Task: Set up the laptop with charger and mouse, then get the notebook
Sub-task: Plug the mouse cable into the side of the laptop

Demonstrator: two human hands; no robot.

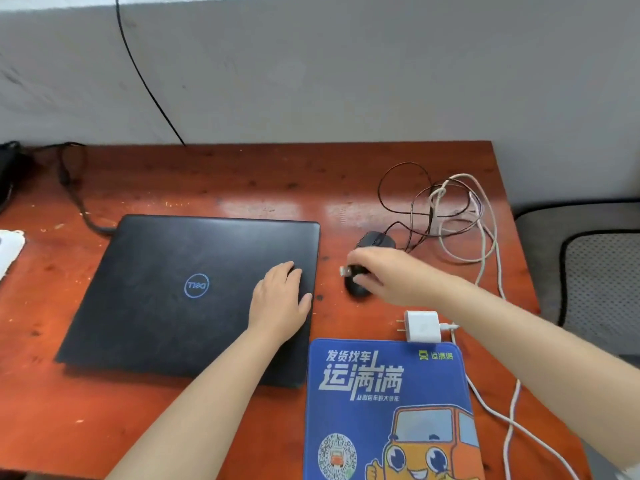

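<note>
A closed black laptop [166, 292] lies on the red-brown wooden table [242, 181]. My left hand [280, 299] rests flat on the right side of its lid and holds nothing. My right hand [388, 275] hovers just right of the laptop, pinching the silver USB plug [344, 271] of the black mouse [375, 240], which lies partly hidden under that hand. The plug points toward the laptop's right edge, a short gap away. The mouse cord [398, 202] loops behind. A black charger cable [74, 195] reaches the laptop's back left corner. No notebook is in view.
A blue mouse pad [388, 410] with a cartoon truck lies at the front right. A white plug adapter [422, 325] with a white cable [485, 237] sits behind it. A grey chair [595, 271] stands past the table's right edge. A white object [8, 251] lies at the left edge.
</note>
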